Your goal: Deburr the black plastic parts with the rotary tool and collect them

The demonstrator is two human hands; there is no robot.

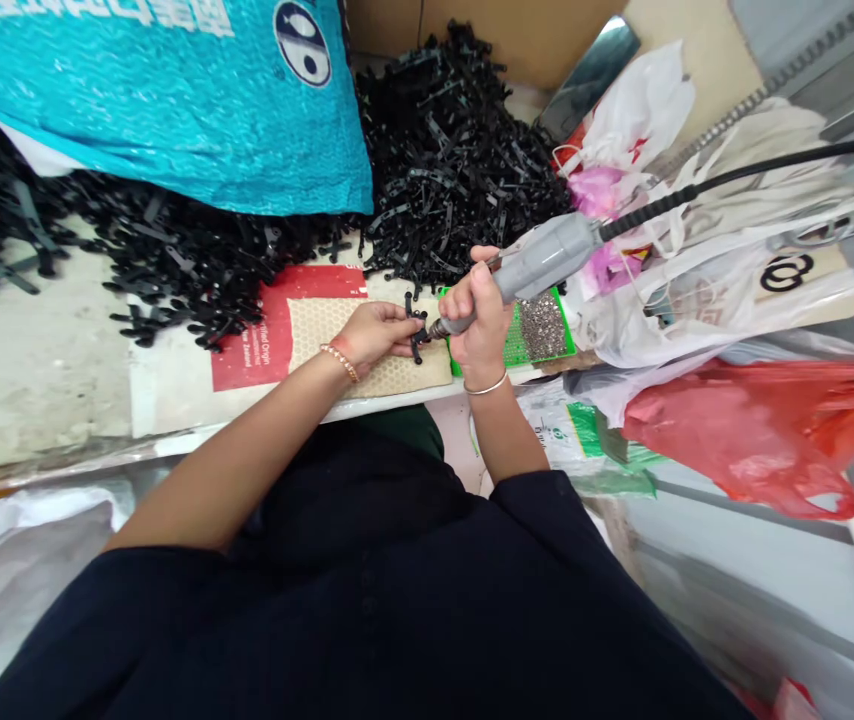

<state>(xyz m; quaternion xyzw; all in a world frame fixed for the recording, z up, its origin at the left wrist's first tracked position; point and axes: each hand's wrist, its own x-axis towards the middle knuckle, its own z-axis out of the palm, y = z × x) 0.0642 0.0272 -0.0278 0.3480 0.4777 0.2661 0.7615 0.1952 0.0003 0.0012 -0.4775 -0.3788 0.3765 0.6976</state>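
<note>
My right hand (481, 318) is wrapped round a grey electric screwdriver (547, 258), its cable running off to the upper right. The driver's tip points left and meets a small black plastic part (417, 330). That part is pinched between the fingers of my left hand (378, 338), above a tan honeycomb-patterned mat (333, 330). Whether a screw sits at the tip is too small to tell. Beside my right hand lies a green tray (518, 340) with a heap of small metal screws (543, 325).
Black plastic parts are piled at the back (464, 150) and left (172, 240). A blue sack (172, 100) lies over the left pile. Red card (254, 345) shows under the mat. White plastic bags (697, 310) and a red bag (764, 425) crowd the right side.
</note>
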